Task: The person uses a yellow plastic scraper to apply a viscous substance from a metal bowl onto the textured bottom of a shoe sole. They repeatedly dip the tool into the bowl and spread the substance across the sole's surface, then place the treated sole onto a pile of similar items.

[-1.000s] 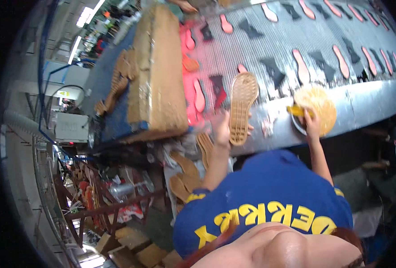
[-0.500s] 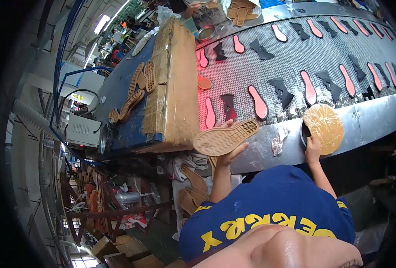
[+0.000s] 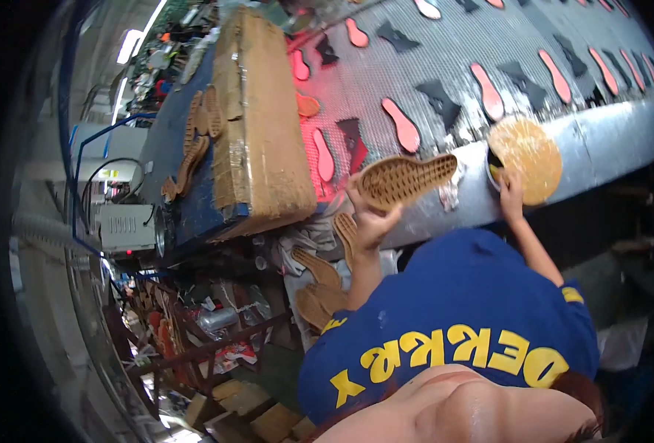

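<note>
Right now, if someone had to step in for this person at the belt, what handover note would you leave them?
Left hand: holds a tan rubber shoe sole, tread side up, lying roughly level at the near edge of the grey perforated conveyor belt.
Right hand: at the round, glue-crusted tan pot on the belt's metal rim; what it grips is too small to tell.
Nearby: pink and dark insole pieces spread on the belt; more tan soles stacked below the left hand; a worn cardboard-covered block on the left.
Done: one sole picked up.
Left: the held sole is not yet on the belt; the stack below remains.
</note>
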